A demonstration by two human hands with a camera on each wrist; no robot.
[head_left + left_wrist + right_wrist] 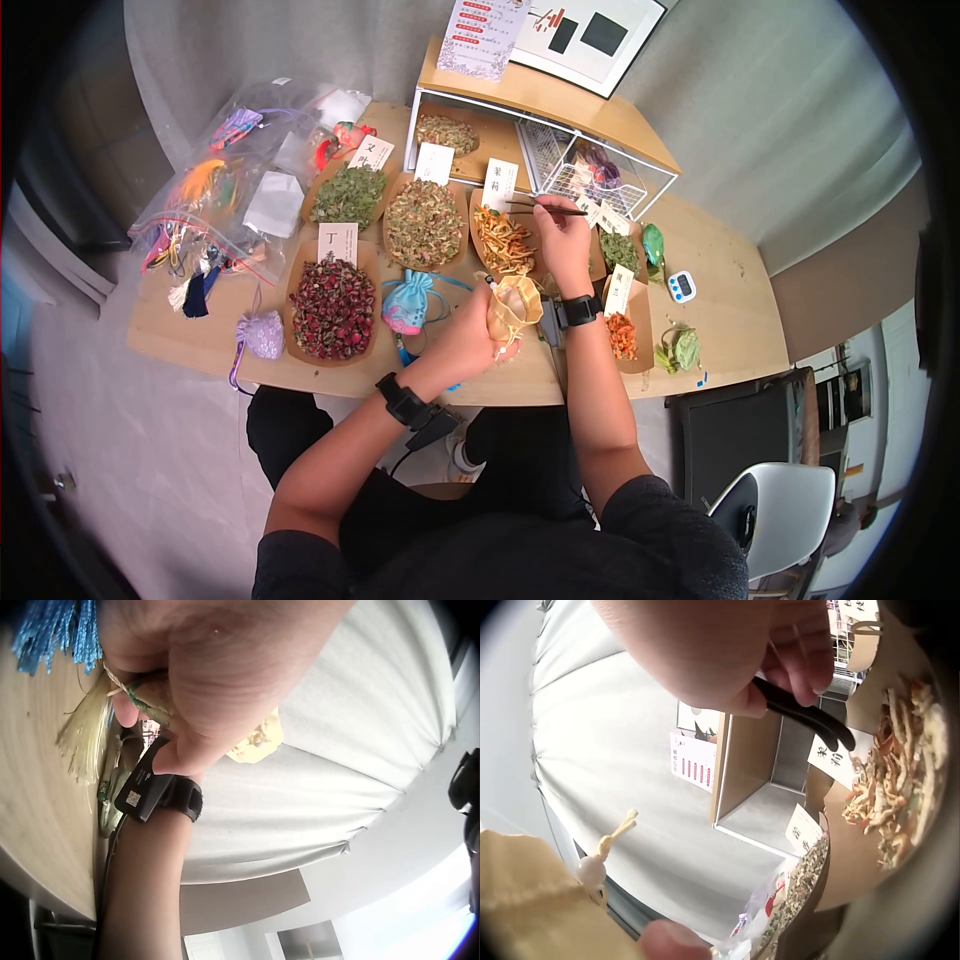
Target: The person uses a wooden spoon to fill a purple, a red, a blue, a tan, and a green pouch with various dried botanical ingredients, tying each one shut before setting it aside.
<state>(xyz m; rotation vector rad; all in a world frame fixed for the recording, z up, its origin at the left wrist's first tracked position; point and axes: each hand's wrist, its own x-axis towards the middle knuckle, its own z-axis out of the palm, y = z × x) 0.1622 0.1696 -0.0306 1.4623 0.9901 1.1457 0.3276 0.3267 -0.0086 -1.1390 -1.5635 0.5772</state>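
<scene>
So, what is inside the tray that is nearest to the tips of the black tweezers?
The tray holds a heap of dried strips, orange and pale in colour. The bottom beneath this heap is covered, so it cannot be seen.

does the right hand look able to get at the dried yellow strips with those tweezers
Probably yes: the right hand holds the tweezers close by, and nothing seems to cover the strips.

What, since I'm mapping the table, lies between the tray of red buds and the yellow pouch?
In the head view, a small blue pouch lies there, then the left hand, holding the yellow pouch.
</scene>
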